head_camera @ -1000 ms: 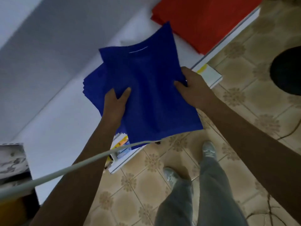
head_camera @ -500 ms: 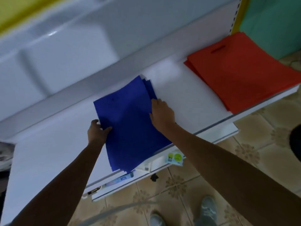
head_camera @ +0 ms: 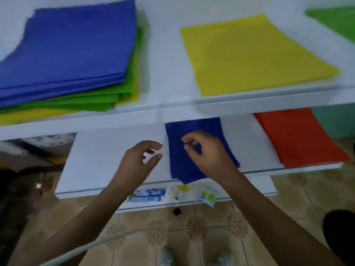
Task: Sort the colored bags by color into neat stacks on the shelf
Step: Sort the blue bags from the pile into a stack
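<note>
A stack of blue bags lies on the lower white shelf, its front edge hanging slightly over the shelf lip. My right hand hovers above it with loosely curled fingers, holding nothing. My left hand hangs just left of the stack over bare shelf, fingers relaxed and empty. An orange stack lies on the same shelf at the right. On the upper shelf sit a mixed pile of blue, green and yellow bags, a yellow stack and a green bag.
Small packets and a toothpaste box lie on a lower ledge under the blue stack. A pale cable crosses the tiled floor near my feet. Dark clutter sits at the far left, a dark object at the right edge.
Both hands have come off the blue stack and lifted, now holding nothing. The view has tilted up, bringing the upper shelf with its mixed pile and yellow stack into sight.
</note>
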A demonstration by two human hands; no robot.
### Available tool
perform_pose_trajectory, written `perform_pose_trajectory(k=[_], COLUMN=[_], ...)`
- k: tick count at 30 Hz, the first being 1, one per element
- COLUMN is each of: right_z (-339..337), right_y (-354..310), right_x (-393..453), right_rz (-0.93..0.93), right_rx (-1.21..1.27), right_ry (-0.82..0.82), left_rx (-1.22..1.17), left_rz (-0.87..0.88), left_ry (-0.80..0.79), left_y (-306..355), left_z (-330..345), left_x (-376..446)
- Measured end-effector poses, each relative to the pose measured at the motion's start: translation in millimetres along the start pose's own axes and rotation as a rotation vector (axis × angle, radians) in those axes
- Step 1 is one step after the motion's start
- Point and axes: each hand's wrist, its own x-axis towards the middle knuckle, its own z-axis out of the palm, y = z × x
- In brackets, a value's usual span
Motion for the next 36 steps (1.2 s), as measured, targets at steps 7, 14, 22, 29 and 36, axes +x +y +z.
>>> perform_pose_trajectory(k=[7,14,22,29,36], right_z=[-5,-19,-48,-46,-38], right_y=[-184,-239,-221,-194,-178], right_x=[5,107,183,205,201], right_rz=[-0.265,-0.246,-0.024,0.356,0.271], right_rx=[0.133,0.084,-0.188,-0.465,-0.082], right_ry=[-0.237,0.052,0.253,-0.03,0.047], left_rx=[0.073,0.049,0.464,0.341,0.369], left_rz=[0.203,0.194,-0.147,-0.053,-0.052], left_ry=[0.18,0.459,0.015,-0.156,-0.137], left_y=[39,35,5,12,31], left_z=[-176,-279,-280,-296,-274], left_x=[-70,-7,94,86,84])
